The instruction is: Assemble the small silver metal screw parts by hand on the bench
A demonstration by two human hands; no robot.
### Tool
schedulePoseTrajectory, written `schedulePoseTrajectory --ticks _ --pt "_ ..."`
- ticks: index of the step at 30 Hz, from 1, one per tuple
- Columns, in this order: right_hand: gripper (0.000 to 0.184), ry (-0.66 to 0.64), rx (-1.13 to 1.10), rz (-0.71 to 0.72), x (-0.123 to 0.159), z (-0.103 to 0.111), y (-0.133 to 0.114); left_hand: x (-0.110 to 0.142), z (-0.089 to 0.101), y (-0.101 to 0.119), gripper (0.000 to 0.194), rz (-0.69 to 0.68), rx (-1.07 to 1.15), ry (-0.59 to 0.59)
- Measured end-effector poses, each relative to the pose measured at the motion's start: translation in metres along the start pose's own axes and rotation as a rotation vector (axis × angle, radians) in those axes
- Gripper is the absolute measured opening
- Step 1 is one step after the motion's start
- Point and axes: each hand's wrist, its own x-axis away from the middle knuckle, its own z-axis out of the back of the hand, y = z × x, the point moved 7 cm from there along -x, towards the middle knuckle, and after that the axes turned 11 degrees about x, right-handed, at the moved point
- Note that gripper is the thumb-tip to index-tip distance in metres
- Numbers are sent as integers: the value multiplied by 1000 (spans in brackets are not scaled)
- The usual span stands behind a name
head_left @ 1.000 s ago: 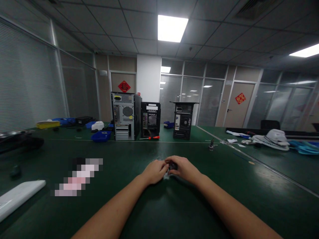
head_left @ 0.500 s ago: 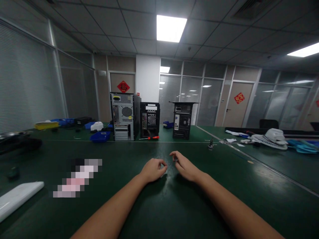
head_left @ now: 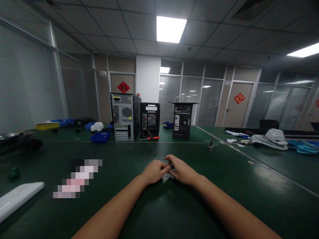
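Observation:
Over the middle of the green table my left hand [head_left: 155, 172] and my right hand [head_left: 183, 170] meet at the fingertips. A small dark object [head_left: 171, 164] shows inside the curl of my right hand; its kind is too small to tell. The left thumb and forefinger are pinched together against it or right beside it, and whatever they hold is hidden. Below the fingertips the table has a pale, shiny patch [head_left: 166, 178], which may be a reflection or clear film.
Three computer cases, a large silver-backed one [head_left: 124, 116], a black one [head_left: 150, 120] and another black one [head_left: 183, 120], stand across the table. Nearby lie a red-handled screwdriver [head_left: 153, 138] and a blue tray [head_left: 100, 137]. A small metal part [head_left: 210, 145] stands right; a white slab [head_left: 21, 199] lies left.
Half a second ago my hands were drawn apart, with the small dark object in the right one. Now they have come back together at the fingertips.

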Motion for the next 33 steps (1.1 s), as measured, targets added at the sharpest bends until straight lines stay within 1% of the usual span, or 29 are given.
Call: schedulePoseTrajectory --ticks 4,7,10,12,14,17,20,23,26,28,30,33 --pt "35 14 25 16 -1 0 0 0 2 -1 50 -29 28 39" --pt "31 22 27 8 -1 -1 3 1 4 -2 54 -17 25 61" --pt "28 31 26 -23 -1 -2 13 2 6 -5 52 9 9 89" --pt "27 36 31 -56 0 -2 26 3 9 -10 48 54 -33 117" --pt "27 40 42 -97 4 -1 44 4 14 -19 44 141 -110 152" --pt "24 62 50 -180 13 5 80 8 23 -34 37 286 -248 217" --pt "21 136 62 -290 28 17 123 12 33 -42 34 379 -344 270" --pt "21 245 87 -423 49 31 170 16 38 -47 32 448 -374 281" --pt "22 340 107 -585 75 40 214 18 40 -50 32 487 -379 278" --pt "23 388 107 -680 90 43 237 19 40 -52 32 498 -381 272" --pt "24 438 95 -745 102 44 255 19 39 -53 33 498 -382 265" --pt "26 497 79 -784 111 43 268 19 37 -55 34 495 -385 257"
